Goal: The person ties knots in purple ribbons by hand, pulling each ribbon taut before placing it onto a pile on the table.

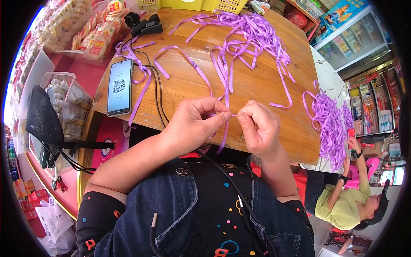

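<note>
Both hands meet above the near edge of the wooden table (257, 92). My left hand (197, 122) is closed, thumb and forefinger pinching a thin purple ribbon (222, 143) whose tail hangs below the fingers. Close beside it, my right hand (260, 128) has its fingers curled in and pinches the same ribbon, with a short stretch pulled between the two hands. Whether there is a knot at the fingertips is too small to tell. Past the hands, a tangled heap of purple ribbons (261, 36) spreads over the far side, and one knotted ribbon (188, 60) lies apart from it.
A phone (120, 88) lies at the table's left, with black cables (156, 81) beside it and a black device (145, 26) farther back. Packaged goods (96, 43) fill the left. At right, another person (344, 205) handles a second ribbon heap (329, 124) on a white table.
</note>
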Available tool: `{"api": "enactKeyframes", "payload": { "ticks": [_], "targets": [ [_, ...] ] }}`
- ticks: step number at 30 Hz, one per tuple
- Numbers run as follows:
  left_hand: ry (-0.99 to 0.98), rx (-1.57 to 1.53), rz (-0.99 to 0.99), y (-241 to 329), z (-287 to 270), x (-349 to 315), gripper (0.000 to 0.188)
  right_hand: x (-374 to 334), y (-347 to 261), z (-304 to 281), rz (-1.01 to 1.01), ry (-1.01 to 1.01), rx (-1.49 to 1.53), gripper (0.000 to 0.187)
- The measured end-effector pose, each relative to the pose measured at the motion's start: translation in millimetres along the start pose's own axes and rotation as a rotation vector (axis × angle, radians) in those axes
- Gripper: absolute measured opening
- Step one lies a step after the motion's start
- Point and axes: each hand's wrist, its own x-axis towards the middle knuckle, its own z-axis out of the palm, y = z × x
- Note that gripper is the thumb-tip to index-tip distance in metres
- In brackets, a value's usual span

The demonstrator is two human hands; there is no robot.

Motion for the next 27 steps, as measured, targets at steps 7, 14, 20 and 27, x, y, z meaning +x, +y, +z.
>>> {"api": "enactKeyframes", "payload": {
  "ticks": [7, 14, 20, 27],
  "targets": [
    [0.022, -0.053, 0.043, 13.9, 4.4, -8.1, 0.014, -3.2, 10.1, 4.9, 0.2, 0.053, 0.108, 0.01],
    [0.267, 0.475, 0.552, -6.1, 1.5, 5.2, 0.015, 3.3, -7.0, 15.3, 0.036, 0.046, -0.054, 0.006],
    [0.28, 0.533, 0.423, 2.5, 5.9, 2.1, 0.015, 0.6, -8.2, 13.2, -0.028, 0.164, -0.134, 0.015],
    [0.229, 0.521, 0.323, 7.3, 6.7, -1.6, 0.014, 1.5, -7.2, 9.7, -0.058, 0.118, -0.099, 0.016]
  ]
}}
